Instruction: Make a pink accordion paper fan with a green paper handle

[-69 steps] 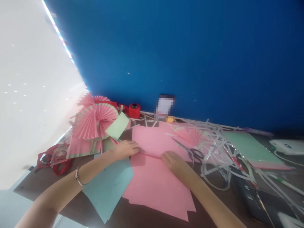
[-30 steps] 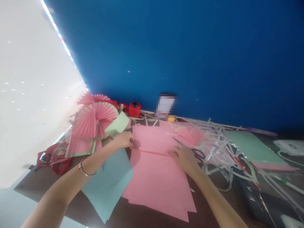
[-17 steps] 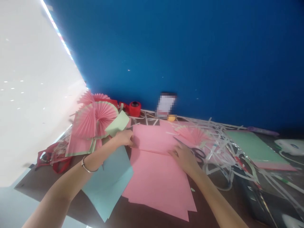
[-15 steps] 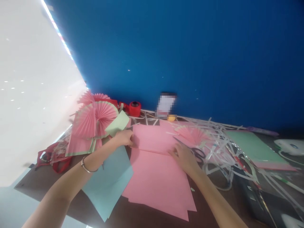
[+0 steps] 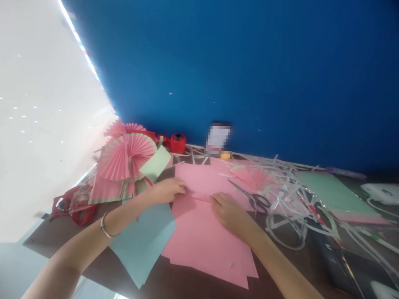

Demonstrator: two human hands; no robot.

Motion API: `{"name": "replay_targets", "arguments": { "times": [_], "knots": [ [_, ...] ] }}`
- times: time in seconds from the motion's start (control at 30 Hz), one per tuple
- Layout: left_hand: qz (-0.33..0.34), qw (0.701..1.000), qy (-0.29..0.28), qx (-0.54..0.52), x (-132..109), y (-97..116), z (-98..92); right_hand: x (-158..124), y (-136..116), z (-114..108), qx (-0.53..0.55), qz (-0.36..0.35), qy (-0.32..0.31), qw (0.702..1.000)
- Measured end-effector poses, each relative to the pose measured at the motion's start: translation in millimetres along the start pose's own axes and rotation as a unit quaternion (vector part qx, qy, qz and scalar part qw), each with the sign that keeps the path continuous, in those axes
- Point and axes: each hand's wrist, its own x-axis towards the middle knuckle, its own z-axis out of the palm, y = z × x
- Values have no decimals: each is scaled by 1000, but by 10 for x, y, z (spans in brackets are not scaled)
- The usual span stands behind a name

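Observation:
A narrow folded strip of pink paper [image 5: 200,197] runs between my two hands, above a stack of pink sheets [image 5: 208,241]. My left hand [image 5: 166,190] has its fingers closed on the strip's left end; a bracelet is on that wrist. At the other end my right hand [image 5: 229,211] has its fingertips pressed on the strip. Under my left forearm lies a light blue sheet [image 5: 149,241]. Black-handled scissors [image 5: 259,201] rest just beyond my right hand, their blades pointing left.
Pleated pink fans [image 5: 127,155] stand at the left beside a pale green paper piece [image 5: 156,163]. Behind are a red tape roll [image 5: 178,143] and a blurred-out phone-like object [image 5: 218,139] by the blue wall. Tangled white strips [image 5: 289,203] and green sheets [image 5: 330,193] lie right.
My hands have come closer together and slightly nearer to me. The right hand has shifted left, so more of the scissors shows. The strip between the hands looks narrower.

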Motion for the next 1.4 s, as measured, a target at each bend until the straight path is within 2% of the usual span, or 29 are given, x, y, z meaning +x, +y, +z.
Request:
{"name": "replay_targets", "arguments": {
  "times": [0.17,0.27,0.4,0.53,0.67,0.83,0.97,1.1,1.2,1.4],
  "knots": [
    [14,982,-19,185,24,76,92,102,12,-27,-50,-8,1,999],
    [15,976,-31,215,52,59,96,117,40,-13,-51,3,-4,999],
    [-8,980,-16,198,82,41,84,97,80,14,12,50,-5,999],
    [-32,988,14,154,101,54,90,80,123,-21,128,91,6,988],
    [-30,998,24,57,129,78,53,87,179,-131,247,122,-30,961],
    [-50,999,-15,11,148,175,-26,112,176,-291,345,164,-90,920],
    [-56,998,-26,10,166,309,-33,136,103,-407,387,191,-133,892],
    [-30,998,-52,-32,220,365,-11,147,69,-479,405,195,-151,881],
    [-25,996,-65,-63,253,361,21,145,71,-498,405,183,-164,880],
    [-36,997,-45,-51,260,460,56,193,-43,-531,354,192,-186,896]
  ]
}}
